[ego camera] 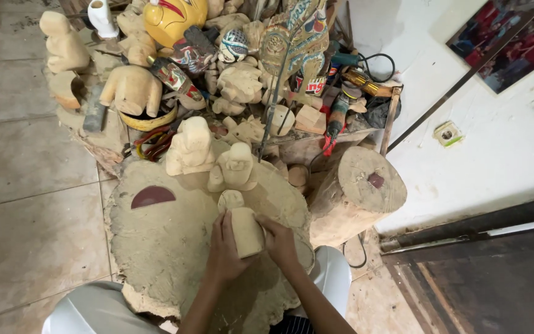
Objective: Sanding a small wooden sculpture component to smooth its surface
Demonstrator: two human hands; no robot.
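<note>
Both hands wrap a pale unpainted wooden figure (243,227) over the dusty work slab (162,247): left hand (225,247) and right hand (279,242) have fingers pressed around its body. It looks light, stiff, rough; best gripped at the thick torso, not the small head

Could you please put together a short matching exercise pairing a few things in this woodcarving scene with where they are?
Things:
1. unpainted wooden figure
2. dark red half-round piece
3. yellow painted mask
4. log stump

Places:
A. at the top of the pile
B. between the left hand and right hand
C. right of the work slab
D. lying on the slab, left of the hands

Pairs: 1-B, 2-D, 3-A, 4-C
</note>
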